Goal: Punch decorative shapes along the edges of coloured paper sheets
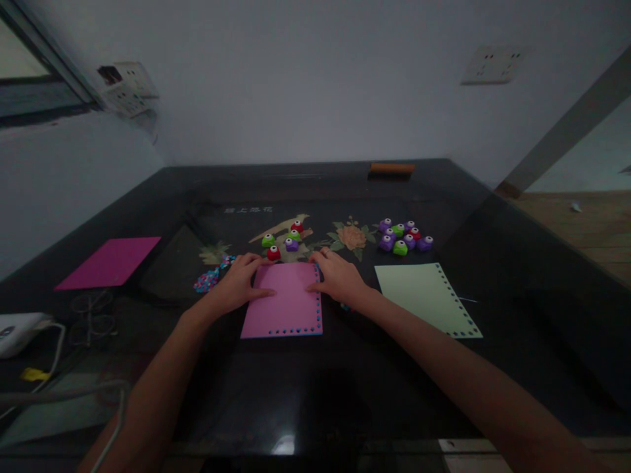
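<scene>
A pink sheet (283, 309) with blue-ringed holes along its right and bottom edges lies on the dark table. My left hand (241, 282) rests on its upper left side, thumb and fingers spread. At its upper right edge lies my right hand (338, 277), thumb apart from the fingers, touching the sheet. Neither hand lifts it. To the right is a pale green sheet (419, 295) with holes along its right and bottom edges. Small red, green and purple eyed pieces (292, 245) sit just beyond the pink sheet. Multicoloured beads (207, 280) lie beside my left hand.
More eyed pieces (400, 248) are clustered at the right. A magenta sheet (113, 263) lies at the far left, near a white device (20, 332) with a cable. An orange-brown roll (392, 169) lies at the table's back edge, before the wall.
</scene>
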The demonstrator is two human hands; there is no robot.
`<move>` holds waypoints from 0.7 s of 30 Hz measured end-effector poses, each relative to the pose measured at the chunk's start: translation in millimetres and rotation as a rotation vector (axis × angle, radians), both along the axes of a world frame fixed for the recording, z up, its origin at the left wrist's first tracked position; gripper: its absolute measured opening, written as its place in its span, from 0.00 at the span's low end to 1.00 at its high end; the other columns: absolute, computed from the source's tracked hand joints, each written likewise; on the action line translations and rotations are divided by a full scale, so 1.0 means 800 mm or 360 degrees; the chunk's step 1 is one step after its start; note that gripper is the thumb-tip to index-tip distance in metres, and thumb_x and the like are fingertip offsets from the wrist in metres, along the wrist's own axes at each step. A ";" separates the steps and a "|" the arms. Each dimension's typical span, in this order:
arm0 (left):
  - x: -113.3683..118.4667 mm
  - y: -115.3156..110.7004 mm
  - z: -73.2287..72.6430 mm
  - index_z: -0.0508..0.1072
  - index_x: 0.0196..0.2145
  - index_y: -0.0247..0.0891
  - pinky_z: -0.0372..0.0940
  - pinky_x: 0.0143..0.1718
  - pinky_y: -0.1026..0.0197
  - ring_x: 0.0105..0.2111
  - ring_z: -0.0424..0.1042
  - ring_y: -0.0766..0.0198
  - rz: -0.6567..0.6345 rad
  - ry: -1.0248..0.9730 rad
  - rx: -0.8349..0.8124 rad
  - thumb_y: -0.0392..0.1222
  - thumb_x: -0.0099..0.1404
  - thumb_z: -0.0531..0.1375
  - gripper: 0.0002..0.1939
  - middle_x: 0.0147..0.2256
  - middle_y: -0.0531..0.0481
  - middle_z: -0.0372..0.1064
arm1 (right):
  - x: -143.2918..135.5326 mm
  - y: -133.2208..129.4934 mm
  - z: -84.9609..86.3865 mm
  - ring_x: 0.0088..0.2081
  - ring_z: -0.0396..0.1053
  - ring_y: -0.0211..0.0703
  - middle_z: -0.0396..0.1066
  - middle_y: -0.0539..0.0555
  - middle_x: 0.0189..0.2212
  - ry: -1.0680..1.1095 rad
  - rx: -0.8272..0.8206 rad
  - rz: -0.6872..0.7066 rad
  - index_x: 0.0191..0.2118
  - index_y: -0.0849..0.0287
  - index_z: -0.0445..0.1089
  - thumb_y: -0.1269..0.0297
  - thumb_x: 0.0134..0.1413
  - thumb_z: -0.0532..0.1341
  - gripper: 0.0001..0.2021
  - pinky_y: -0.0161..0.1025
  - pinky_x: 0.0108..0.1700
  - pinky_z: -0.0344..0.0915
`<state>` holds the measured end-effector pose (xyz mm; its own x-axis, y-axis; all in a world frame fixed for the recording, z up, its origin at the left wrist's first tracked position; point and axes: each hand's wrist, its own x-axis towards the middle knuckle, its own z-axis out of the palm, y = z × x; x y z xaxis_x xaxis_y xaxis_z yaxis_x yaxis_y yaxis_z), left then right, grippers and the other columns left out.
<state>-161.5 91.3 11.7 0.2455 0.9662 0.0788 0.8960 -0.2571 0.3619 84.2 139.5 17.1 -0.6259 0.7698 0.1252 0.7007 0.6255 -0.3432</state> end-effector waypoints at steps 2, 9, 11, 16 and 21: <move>0.002 0.000 0.002 0.66 0.46 0.37 0.56 0.50 0.49 0.47 0.60 0.50 0.0004 0.0008 0.0014 0.53 0.51 0.64 0.28 0.46 0.43 0.61 | 0.000 0.000 -0.001 0.46 0.66 0.52 0.64 0.60 0.45 0.0006 -0.0001 -0.0002 0.47 0.61 0.63 0.55 0.41 0.68 0.27 0.44 0.40 0.66; 0.009 -0.001 0.010 0.64 0.41 0.37 0.59 0.44 0.52 0.43 0.63 0.51 0.0048 -0.0037 0.0004 0.50 0.49 0.65 0.24 0.41 0.44 0.64 | -0.001 0.001 -0.005 0.44 0.67 0.49 0.64 0.58 0.45 0.0034 -0.0052 -0.0024 0.43 0.60 0.67 0.57 0.42 0.67 0.21 0.41 0.38 0.64; 0.011 -0.002 0.012 0.63 0.40 0.38 0.60 0.41 0.54 0.41 0.65 0.52 0.0084 -0.0085 -0.0051 0.49 0.50 0.65 0.22 0.41 0.45 0.65 | -0.002 0.001 -0.005 0.42 0.67 0.48 0.67 0.57 0.42 0.0030 -0.0108 -0.0060 0.41 0.59 0.68 0.58 0.43 0.66 0.17 0.40 0.37 0.62; 0.004 0.000 0.014 0.65 0.37 0.39 0.60 0.36 0.57 0.36 0.68 0.56 0.0162 -0.0172 -0.0060 0.45 0.55 0.61 0.13 0.36 0.49 0.68 | -0.005 0.004 -0.007 0.37 0.68 0.47 0.71 0.55 0.35 0.0031 -0.0215 -0.0144 0.35 0.58 0.71 0.59 0.44 0.65 0.12 0.38 0.33 0.59; -0.007 0.002 0.015 0.69 0.33 0.40 0.61 0.34 0.57 0.33 0.69 0.56 0.0299 -0.0272 -0.0026 0.47 0.54 0.61 0.11 0.32 0.51 0.70 | -0.004 0.007 -0.005 0.33 0.68 0.46 0.72 0.55 0.30 0.0126 -0.0309 -0.0171 0.31 0.59 0.72 0.60 0.43 0.65 0.09 0.37 0.30 0.58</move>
<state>-167.2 92.7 23.5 0.0461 0.9951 0.0879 0.8531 -0.0850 0.5147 80.8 145.5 12.8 -0.5330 0.8460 0.0135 0.7259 0.4654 -0.5065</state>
